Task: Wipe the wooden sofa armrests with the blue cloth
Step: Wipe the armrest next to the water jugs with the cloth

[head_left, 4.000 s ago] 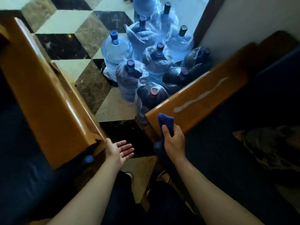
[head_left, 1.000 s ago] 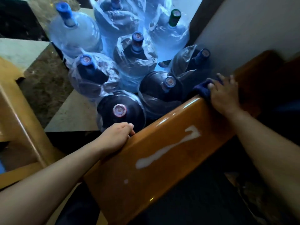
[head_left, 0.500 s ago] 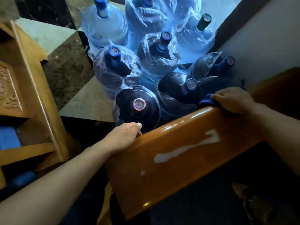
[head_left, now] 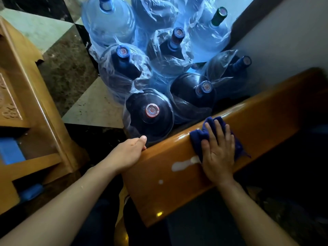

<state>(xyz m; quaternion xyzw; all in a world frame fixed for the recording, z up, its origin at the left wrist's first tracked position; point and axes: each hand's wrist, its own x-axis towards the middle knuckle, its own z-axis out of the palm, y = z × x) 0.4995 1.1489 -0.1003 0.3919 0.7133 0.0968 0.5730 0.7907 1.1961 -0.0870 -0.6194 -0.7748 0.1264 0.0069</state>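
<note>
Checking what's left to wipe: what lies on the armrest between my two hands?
In the head view, glossy wood with a white smear, between left hand and right hand.

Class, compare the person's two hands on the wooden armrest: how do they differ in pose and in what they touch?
The right hand lies flat, fingers spread, pressing the blue cloth onto the armrest; the left hand is curled, gripping the armrest's near end. The right hand touches cloth, the left hand bare wood. The right hand sits beside the white streak; the left hand is clear of it. Both are bare and rest on the same armrest.
</note>
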